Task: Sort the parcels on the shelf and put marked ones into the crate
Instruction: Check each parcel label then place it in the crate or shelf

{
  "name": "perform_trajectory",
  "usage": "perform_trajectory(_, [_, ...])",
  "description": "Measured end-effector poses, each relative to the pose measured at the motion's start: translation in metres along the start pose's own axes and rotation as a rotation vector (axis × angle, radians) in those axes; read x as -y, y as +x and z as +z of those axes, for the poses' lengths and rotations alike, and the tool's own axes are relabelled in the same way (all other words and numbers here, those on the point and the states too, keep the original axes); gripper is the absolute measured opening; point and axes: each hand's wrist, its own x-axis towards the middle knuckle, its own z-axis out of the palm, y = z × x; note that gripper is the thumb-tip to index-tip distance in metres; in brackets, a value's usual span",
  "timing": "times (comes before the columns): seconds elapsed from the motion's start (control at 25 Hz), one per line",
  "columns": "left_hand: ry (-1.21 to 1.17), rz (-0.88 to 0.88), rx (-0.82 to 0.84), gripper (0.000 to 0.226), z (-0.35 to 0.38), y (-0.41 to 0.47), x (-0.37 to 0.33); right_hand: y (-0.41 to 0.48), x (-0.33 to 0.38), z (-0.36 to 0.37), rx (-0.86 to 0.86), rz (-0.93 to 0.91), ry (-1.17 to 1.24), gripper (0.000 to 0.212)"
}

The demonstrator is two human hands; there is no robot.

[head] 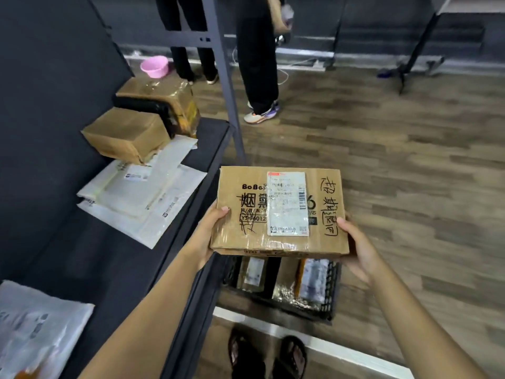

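Gripping a marked cardboard parcel (pixel 278 212), both hands hold it above the crate (pixel 332 291).

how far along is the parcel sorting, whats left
Done: a few parcels already lie in the crate. In hand: the left hand and right hand hold a marked box, handwriting on top, above the crate. Left: two brown boxes and several white mailers on the shelf.

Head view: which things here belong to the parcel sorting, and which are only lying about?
Job: marked box, left hand and right hand gripping it, black crate, brown boxes, white mailers, shelf.
Lying about: pink basin, floor cable.
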Motion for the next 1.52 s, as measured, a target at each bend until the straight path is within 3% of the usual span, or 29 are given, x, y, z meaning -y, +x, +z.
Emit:
perform_trajectory(0.2, [0.049, -0.134, 0.001, 0.028, 0.009, 0.046, 0.042, 0.023, -0.041, -0.034, -0.133, 0.091, 0.091, 0.060])
perform_trajectory(0.4, [0.176, -0.306, -0.012, 0.037, 0.020, 0.121, 0.130, 0.083, -0.117, -0.092, -0.342, 0.249, 0.038, 0.037])
perform_trajectory(0.6, [0.258, -0.539, -0.079, 0.046, 0.016, 0.218, 0.248, 0.153, -0.223, -0.159, -0.469, 0.424, -0.023, 0.038])
perform_trajectory(0.68, [0.382, -0.552, -0.064, 0.053, 0.013, 0.253, 0.299, 0.178, -0.264, -0.185, -0.519, 0.498, -0.062, 0.045])
perform_trajectory(0.88, [0.631, -0.538, -0.008, 0.065, 0.008, 0.316, 0.383, 0.230, -0.337, -0.221, -0.623, 0.360, -0.077, 0.038])
perform_trajectory(1.08, [0.493, -0.517, -0.009, 0.063, -0.002, 0.369, 0.431, 0.281, -0.370, -0.235, -0.690, 0.133, -0.192, 0.049])
perform_trajectory(1.2, [0.605, -0.499, 0.014, 0.064, -0.003, 0.381, 0.448, 0.295, -0.390, -0.240, -0.670, 0.047, -0.239, 0.051])
perform_trajectory(1.36, [0.718, -0.485, 0.013, 0.066, -0.002, 0.380, 0.453, 0.295, -0.394, -0.239, -0.695, 0.100, -0.437, 0.049])
perform_trajectory(1.52, [0.701, -0.398, -0.056, 0.055, 0.001, 0.370, 0.441, 0.283, -0.368, -0.218, -0.802, 0.107, -0.821, 0.054])
